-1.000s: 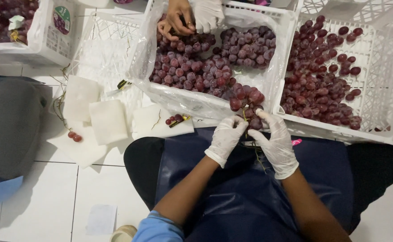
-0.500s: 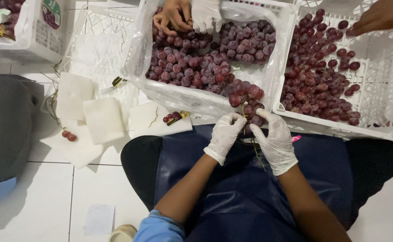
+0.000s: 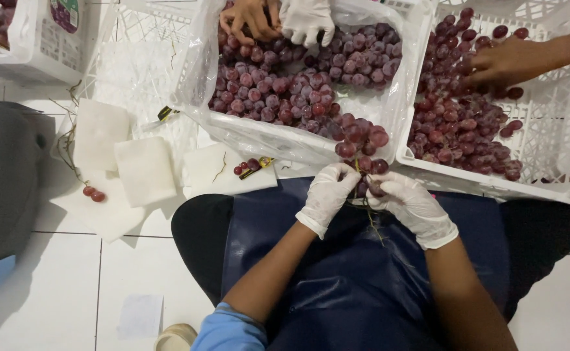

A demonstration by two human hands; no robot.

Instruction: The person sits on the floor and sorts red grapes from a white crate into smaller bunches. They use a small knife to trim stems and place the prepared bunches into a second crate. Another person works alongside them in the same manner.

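Observation:
Both my hands wear white gloves and meet over my dark blue apron (image 3: 363, 286). My left hand (image 3: 329, 194) and my right hand (image 3: 410, 203) pinch the stem end of a bunch of red grapes (image 3: 360, 144) that hangs over the near rim of the middle white crate (image 3: 252, 133). A thin green stem trails down between my hands. The crate is lined with clear plastic and full of red grapes (image 3: 285, 91).
At the right, a second white crate (image 3: 545, 162) holds loose red grapes, with another person's bare hand (image 3: 506, 62) in it. Two more hands (image 3: 278, 19), one gloved, reach into the middle crate's far side. White foam pads (image 3: 143, 170) and stray grapes (image 3: 93, 193) lie on the tiled floor.
My two hands have stayed on the grape bunch at the crate's near rim. Another person's bare hand has reached into the right crate from the right.

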